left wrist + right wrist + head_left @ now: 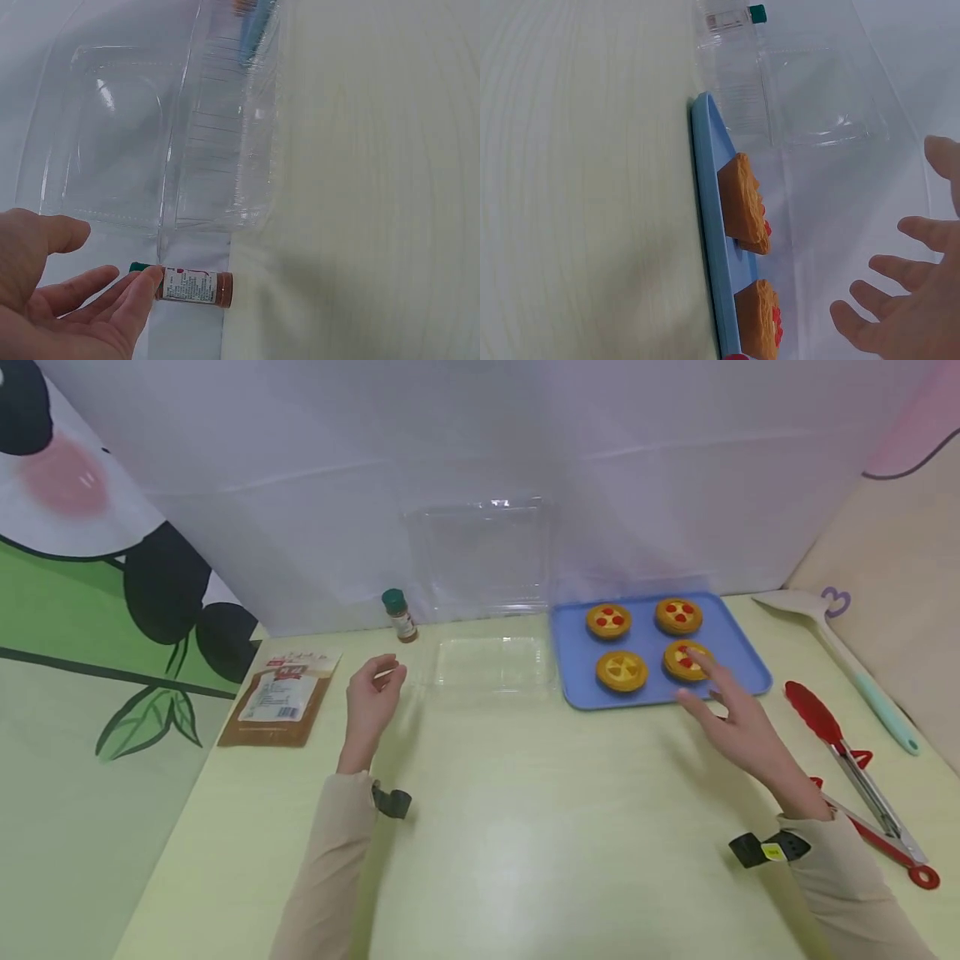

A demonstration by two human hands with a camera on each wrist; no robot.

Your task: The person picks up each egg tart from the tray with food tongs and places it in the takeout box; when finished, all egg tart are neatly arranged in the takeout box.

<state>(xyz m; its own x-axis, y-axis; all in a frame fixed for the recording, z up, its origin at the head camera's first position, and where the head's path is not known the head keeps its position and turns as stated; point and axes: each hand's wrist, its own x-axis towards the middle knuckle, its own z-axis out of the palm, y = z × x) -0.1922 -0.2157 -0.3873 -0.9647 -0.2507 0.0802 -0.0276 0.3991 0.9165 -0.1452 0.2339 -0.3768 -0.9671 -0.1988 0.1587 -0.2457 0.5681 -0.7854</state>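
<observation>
My right hand (738, 727) reaches over the front right egg tart (677, 667) with its fingers spread, and nothing is in its grasp. This tart and several others, most topped with red pieces, sit on a blue tray (577, 689). In the right wrist view, the spread fingers of that hand (915, 300) are beside the tarts (741, 206). My left hand (372, 702) is raised over the table, fingers loosely bent and holding nothing. Nearest to it stands a small seasoning bottle (401, 618) with a green cap, partly overlapped by the fingers in the left wrist view.
A clear plastic clamshell box (487, 664) stands unfolded left of the tray, its lid (483, 556) upright against the white backdrop. On the left lies a bag of brown powder (281, 702). Red-tipped tongs (862, 777) and a spatula (847, 652) with a mint handle lie at the right.
</observation>
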